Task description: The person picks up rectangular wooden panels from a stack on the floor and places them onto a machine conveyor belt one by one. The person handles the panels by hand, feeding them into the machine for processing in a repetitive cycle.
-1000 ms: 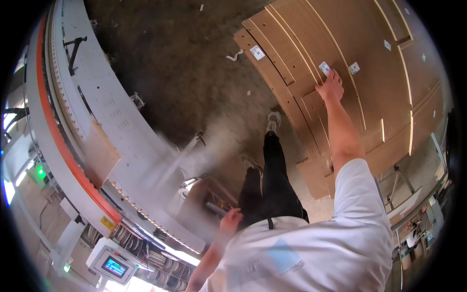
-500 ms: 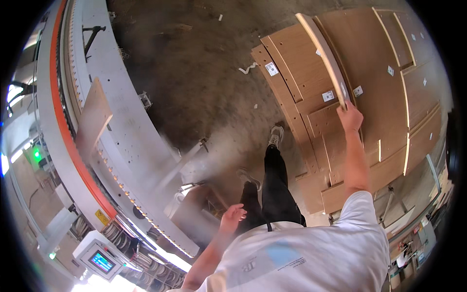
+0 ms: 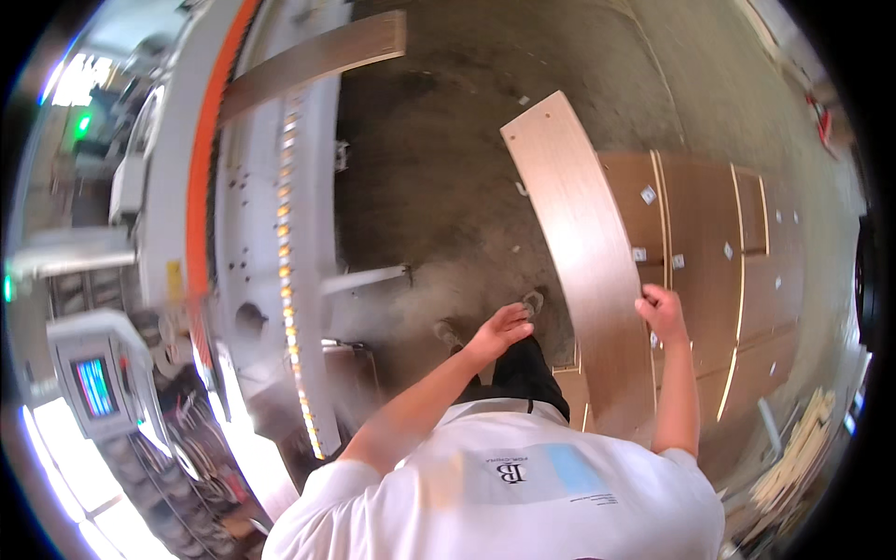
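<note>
your right hand (image 3: 661, 313) grips the long wooden panel (image 3: 583, 252) by its edge; your left hand (image 3: 502, 329) reaches open, just beside it.

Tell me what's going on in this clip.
A person in a white shirt stands on a workshop floor beside a long white machine. Their right hand grips the edge of a long wooden panel, raised off a stack of similar panels lying on the floor to the right. The left hand is open and reaches toward the panel without touching it. Another panel lies on the machine near the top of the view.
</note>
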Demonstrator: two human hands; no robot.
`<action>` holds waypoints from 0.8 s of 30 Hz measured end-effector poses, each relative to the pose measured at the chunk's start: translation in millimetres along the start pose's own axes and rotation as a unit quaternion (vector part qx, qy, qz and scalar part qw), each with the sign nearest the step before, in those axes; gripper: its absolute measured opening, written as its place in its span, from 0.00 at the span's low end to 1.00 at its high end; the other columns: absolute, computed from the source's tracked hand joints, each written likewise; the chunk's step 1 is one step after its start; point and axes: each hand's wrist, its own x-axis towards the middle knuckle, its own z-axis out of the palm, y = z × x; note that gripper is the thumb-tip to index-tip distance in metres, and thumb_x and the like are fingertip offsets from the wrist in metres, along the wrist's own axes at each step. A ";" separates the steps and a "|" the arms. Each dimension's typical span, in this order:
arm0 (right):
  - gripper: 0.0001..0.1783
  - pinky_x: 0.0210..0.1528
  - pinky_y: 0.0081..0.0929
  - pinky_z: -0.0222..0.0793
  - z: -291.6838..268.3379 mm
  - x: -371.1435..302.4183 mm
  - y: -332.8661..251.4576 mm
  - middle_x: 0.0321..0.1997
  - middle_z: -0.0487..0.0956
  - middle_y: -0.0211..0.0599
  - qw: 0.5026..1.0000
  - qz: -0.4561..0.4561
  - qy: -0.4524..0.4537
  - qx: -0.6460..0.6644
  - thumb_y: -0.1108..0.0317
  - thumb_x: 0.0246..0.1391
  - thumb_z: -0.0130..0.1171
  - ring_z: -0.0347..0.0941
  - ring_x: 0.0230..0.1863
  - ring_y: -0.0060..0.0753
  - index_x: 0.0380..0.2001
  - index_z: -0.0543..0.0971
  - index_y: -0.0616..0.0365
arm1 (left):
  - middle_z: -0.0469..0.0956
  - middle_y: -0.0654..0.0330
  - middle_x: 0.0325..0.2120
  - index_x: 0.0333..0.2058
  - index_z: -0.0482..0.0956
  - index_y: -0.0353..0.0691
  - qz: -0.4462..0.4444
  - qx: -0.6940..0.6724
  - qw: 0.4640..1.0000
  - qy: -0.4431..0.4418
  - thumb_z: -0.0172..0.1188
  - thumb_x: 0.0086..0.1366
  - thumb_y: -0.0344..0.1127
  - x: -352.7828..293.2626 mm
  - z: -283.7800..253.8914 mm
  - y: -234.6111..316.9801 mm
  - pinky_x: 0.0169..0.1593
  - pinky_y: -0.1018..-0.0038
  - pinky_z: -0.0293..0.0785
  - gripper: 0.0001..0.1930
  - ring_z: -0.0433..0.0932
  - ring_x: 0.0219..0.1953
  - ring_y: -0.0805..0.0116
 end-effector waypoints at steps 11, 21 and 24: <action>0.28 0.64 0.35 0.67 189.0 -29.4 -153.5 0.58 0.80 0.45 0.979 -0.168 -0.055 -0.099 0.59 0.57 0.67 0.75 0.60 0.42 0.58 0.76 0.61 | 0.80 0.61 0.53 0.56 0.77 0.42 0.145 -0.269 0.952 0.000 0.62 0.71 0.36 -152.4 -91.1 -0.3 0.60 0.62 0.75 0.17 0.79 0.55 0.64; 0.43 0.61 0.41 0.68 256.9 -82.9 -38.9 0.61 0.74 0.55 0.988 0.098 -0.041 -0.112 0.46 0.56 0.67 0.71 0.61 0.50 0.60 0.69 0.72 | 0.76 0.63 0.56 0.57 0.74 0.50 0.204 -0.381 0.878 0.208 0.57 0.74 0.42 -230.8 -215.6 -65.8 0.62 0.54 0.70 0.16 0.74 0.59 0.61; 0.32 0.47 0.36 0.71 290.6 -98.9 -69.0 0.46 0.78 0.45 0.974 0.144 -0.173 0.027 0.48 0.58 0.66 0.74 0.45 0.38 0.47 0.74 0.71 | 0.74 0.58 0.57 0.59 0.72 0.46 0.207 -0.365 0.873 0.246 0.56 0.74 0.46 -248.6 -234.1 -77.5 0.62 0.53 0.71 0.19 0.73 0.60 0.59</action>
